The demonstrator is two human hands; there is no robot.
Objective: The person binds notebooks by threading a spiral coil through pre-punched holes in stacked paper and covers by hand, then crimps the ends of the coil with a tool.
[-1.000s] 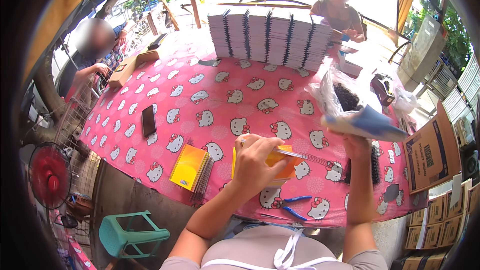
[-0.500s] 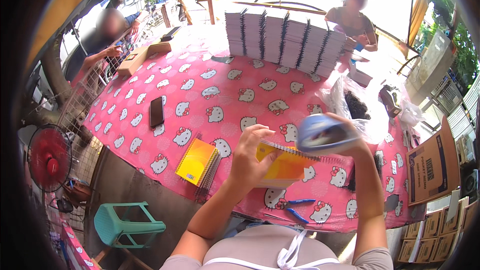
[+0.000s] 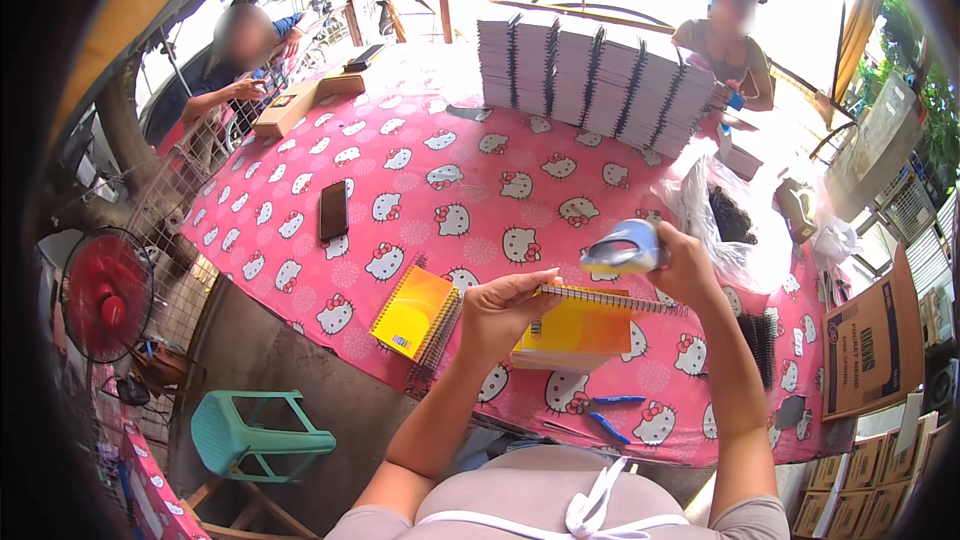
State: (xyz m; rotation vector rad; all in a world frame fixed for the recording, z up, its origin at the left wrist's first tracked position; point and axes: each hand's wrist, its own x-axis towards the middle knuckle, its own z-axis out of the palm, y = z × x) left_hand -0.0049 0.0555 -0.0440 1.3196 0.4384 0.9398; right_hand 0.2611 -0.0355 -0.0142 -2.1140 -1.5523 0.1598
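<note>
A yellow-orange notebook [image 3: 575,332] lies in front of me, apparently on top of other pads, with a dark spiral coil [image 3: 640,300] along its far edge. The coil's right end sticks out past the paper. My left hand [image 3: 505,315] pinches the notebook at the left end of the coil. Raised above the coil's right part, my right hand [image 3: 688,262] grips a blue-and-white handheld tool [image 3: 622,248], too blurred to name its kind. Left of my left hand sits a small stack of yellow spiral notebooks [image 3: 415,312].
Blue-handled pliers [image 3: 612,418] lie near the front edge. A black phone [image 3: 334,210], a tall row of spiral-bound stacks [image 3: 590,80] and a plastic bag [image 3: 700,200] stand about the pink table. Two people sit beyond it. A carton [image 3: 870,350] is at right, a green stool [image 3: 255,435] lower left.
My right hand has moved the tool a little left and turned it. The fingers of my left hand have drawn together at the coil's left end. The whole view has shifted slightly.
</note>
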